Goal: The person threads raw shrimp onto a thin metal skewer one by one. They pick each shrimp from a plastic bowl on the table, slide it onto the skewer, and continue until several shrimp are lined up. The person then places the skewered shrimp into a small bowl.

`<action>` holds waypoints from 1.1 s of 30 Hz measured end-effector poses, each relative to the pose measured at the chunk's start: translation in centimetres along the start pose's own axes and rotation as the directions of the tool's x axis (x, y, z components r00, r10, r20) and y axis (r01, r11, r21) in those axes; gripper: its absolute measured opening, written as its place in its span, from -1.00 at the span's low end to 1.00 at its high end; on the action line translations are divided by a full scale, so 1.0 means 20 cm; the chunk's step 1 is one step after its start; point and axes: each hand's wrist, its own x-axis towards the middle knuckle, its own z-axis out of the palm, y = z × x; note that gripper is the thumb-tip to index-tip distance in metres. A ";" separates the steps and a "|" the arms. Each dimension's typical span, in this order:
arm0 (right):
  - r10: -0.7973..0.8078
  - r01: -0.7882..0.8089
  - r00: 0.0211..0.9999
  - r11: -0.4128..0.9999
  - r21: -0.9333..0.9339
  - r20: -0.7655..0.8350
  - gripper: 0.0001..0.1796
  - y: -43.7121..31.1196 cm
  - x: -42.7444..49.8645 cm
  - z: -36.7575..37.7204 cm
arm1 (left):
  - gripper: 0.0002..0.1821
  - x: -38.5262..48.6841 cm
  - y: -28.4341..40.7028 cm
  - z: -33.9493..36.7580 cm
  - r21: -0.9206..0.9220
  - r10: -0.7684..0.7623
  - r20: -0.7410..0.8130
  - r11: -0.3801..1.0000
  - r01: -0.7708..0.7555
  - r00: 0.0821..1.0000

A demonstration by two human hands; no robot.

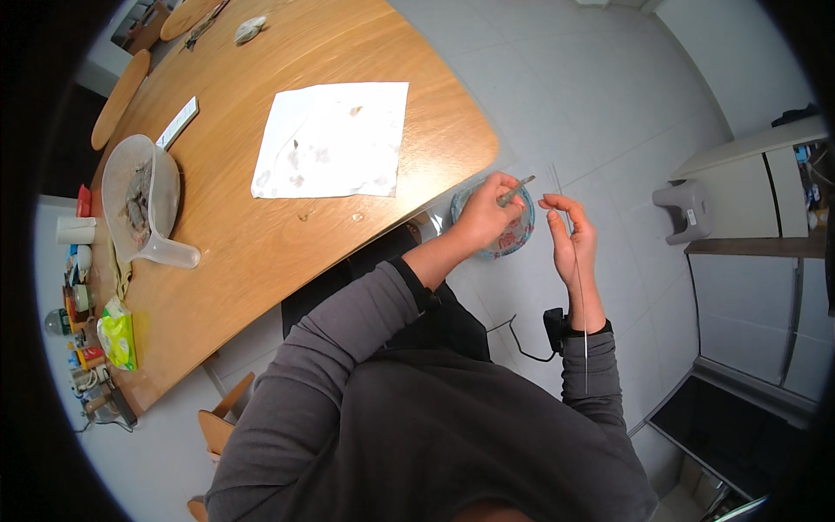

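Observation:
My left hand (pixel 490 212) grips a raw shrimp (pixel 515 190) beyond the table's corner, above a round bin (pixel 527 228) with a blue patterned rim. To its right, my right hand (pixel 574 235) is raised, thumb and forefinger close together. A thin metal skewer (pixel 585 326) runs along that palm and down over the wrist; how the fingers hold it is partly hidden. On the table lies a stained white paper sheet (pixel 339 140). A clear plastic jug with a handle (pixel 166 189), at the table's left, holds several raw shrimp (pixel 137 196).
The wooden table (pixel 261 235) has a rounded corner near my left hand. On it are a green tissue pack (pixel 117 336), a narrow white strip (pixel 177 122) and a crumpled bag (pixel 250 29). A grey stool (pixel 682 210) stands by the cabinet (pixel 730 189) at right.

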 end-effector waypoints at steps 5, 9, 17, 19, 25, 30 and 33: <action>0.014 -0.015 0.999 0.998 -0.053 -0.032 -0.82 0.04 0.01 -0.03 | -0.60 0.01 0.03 0.01 -0.135 -0.068 0.076 0.988 0.078 0.995; -0.073 0.081 0.992 0.993 -0.084 0.099 -0.83 0.06 0.00 -0.04 | -0.60 0.00 0.07 0.03 -0.172 -0.137 0.090 0.973 0.151 0.986; -0.004 0.003 1.000 0.998 0.055 0.007 -0.75 0.15 -0.05 0.05 | -0.61 -0.02 0.07 0.02 -0.138 -0.143 0.055 0.979 0.149 0.988; 0.044 -0.045 0.999 0.996 0.072 0.017 -0.74 0.16 -0.05 0.06 | -0.61 -0.02 0.06 0.01 -0.128 -0.138 0.058 0.981 0.145 0.989; 0.070 -0.076 0.997 0.973 0.218 0.037 -0.75 0.16 -0.08 0.08 | -0.60 -0.02 0.07 0.00 -0.127 -0.160 0.066 0.978 0.167 0.985; 0.087 -0.077 0.995 0.976 0.204 -0.042 -0.77 0.19 -0.09 0.14 | -0.59 -0.03 0.08 0.00 -0.114 -0.166 0.069 0.978 0.173 0.984; 0.141 -0.141 0.990 0.959 0.247 0.018 -0.77 0.20 -0.08 0.13 | -0.58 -0.03 0.08 0.00 -0.097 -0.179 0.061 0.978 0.184 0.982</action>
